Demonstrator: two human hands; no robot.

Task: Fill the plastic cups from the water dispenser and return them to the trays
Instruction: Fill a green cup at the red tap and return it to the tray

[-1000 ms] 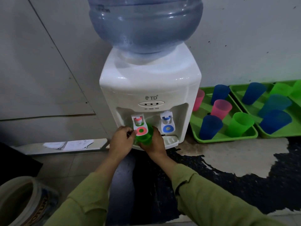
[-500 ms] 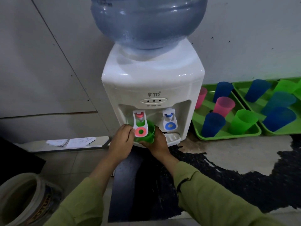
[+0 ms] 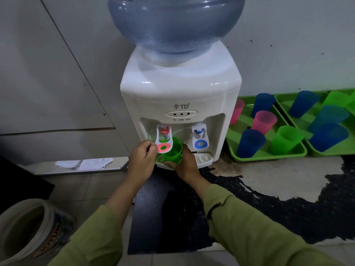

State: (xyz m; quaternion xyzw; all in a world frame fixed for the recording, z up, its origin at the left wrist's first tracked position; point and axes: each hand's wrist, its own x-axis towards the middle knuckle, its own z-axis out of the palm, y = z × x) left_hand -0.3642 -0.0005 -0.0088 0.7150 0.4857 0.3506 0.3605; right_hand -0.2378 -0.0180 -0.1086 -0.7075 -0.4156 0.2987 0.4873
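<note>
A white water dispenser [image 3: 180, 89] with a big blue bottle [image 3: 172, 22] stands against the wall. My right hand [image 3: 185, 164] grips a green cup [image 3: 172, 150] under the red tap. My left hand [image 3: 142, 160] pinches the red tap's lever [image 3: 163, 144], fingers curled at its left edge. The blue tap [image 3: 200, 137] to the right is untouched. Two green trays, the near one [image 3: 269, 155] and the far one [image 3: 326, 152], sit on the floor at the right with several blue, pink and green cups.
A paint bucket [image 3: 28, 227] stands at the lower left. Folded papers [image 3: 82, 163] lie on a ledge left of the dispenser. A dark mat [image 3: 288, 208] with a worn pale patch covers the floor in front of the trays.
The camera has shifted slightly, so the dispenser sits a little higher in view. Both hands stay at the red tap with the green cup beneath it.
</note>
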